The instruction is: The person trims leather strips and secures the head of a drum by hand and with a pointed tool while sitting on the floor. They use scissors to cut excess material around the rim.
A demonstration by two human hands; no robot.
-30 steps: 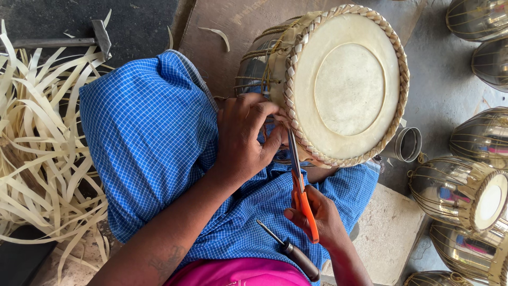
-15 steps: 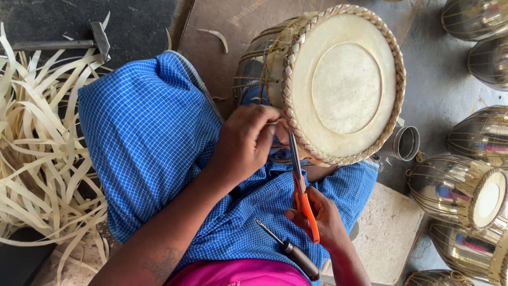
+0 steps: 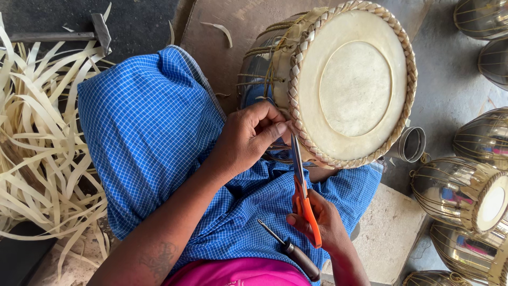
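Left hand (image 3: 247,139) unmoved, fingers pinching lacing at woven drum (image 3: 352,85) rim, right hand (image 3: 323,222) gripping orange-handled scissors (image 3: 301,190), blades raised closer.

A metal-bodied drum (image 3: 338,90) with a pale skin head and braided strap rim lies tilted on the lap, touching the left hand (image 3: 248,140). Orange-handled scissors (image 3: 302,190), held in the right hand (image 3: 323,225), point their blades up at the rim beside the left fingertips.

Bright, even daylight; soft shadows only. Sharp focus throughout, with glare on the shiny metal drums (image 3: 450,188) at right.
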